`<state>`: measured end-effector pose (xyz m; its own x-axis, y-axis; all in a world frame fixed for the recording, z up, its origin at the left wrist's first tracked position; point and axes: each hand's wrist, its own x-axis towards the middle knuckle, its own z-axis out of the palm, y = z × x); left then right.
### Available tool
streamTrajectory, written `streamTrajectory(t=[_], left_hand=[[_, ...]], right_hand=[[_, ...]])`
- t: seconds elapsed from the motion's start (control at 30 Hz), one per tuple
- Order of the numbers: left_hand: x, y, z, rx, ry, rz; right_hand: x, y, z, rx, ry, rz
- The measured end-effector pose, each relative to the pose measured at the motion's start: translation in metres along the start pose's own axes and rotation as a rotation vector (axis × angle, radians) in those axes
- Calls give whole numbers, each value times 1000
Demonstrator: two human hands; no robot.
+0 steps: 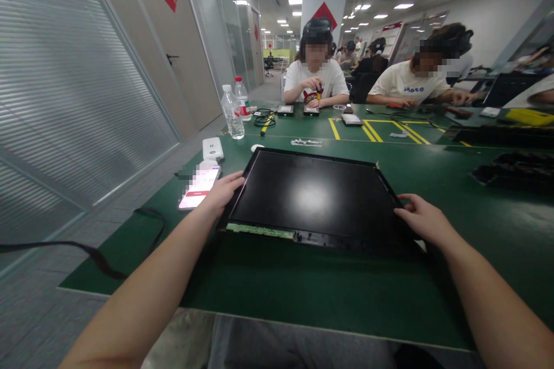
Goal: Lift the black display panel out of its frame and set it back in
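Note:
A black flat screen panel (311, 193) lies face up in front of me, slightly tilted, a pale light glaring in its middle. Along its near edge runs a narrow green circuit strip (260, 232). My left hand (227, 190) grips the panel's left edge, its fingertips at the frame and the rest partly hidden under it. On the opposite side my right hand (418, 216) is closed on the right edge, thumb on top. The panel's near edge seems a little above the table, though its underside is hidden.
The green table (311, 294) carries a lit phone (199, 187), a white power bank (212, 149) and two bottles (234, 115) at the left. Beyond sits a person with a screwdriver (319, 94). Black parts (515, 170) lie right; a dark strap (99, 259) hangs left.

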<state>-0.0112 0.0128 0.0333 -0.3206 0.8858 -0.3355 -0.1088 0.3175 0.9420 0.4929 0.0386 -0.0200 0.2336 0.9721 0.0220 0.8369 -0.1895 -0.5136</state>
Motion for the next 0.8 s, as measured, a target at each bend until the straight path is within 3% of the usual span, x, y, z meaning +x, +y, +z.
streamTrajectory(t=[0.27,0.63,0.8], left_hand=[[-3,5,5,-262,-65,-87],[5,-5,-5,-159,-202,-85],[1,-2,-3,-155,-190,-39]], right_hand=[[1,-1,0,14,-15,34],[1,0,-1,-29,1,19],[0,-2,-3,-23,-1,22]])
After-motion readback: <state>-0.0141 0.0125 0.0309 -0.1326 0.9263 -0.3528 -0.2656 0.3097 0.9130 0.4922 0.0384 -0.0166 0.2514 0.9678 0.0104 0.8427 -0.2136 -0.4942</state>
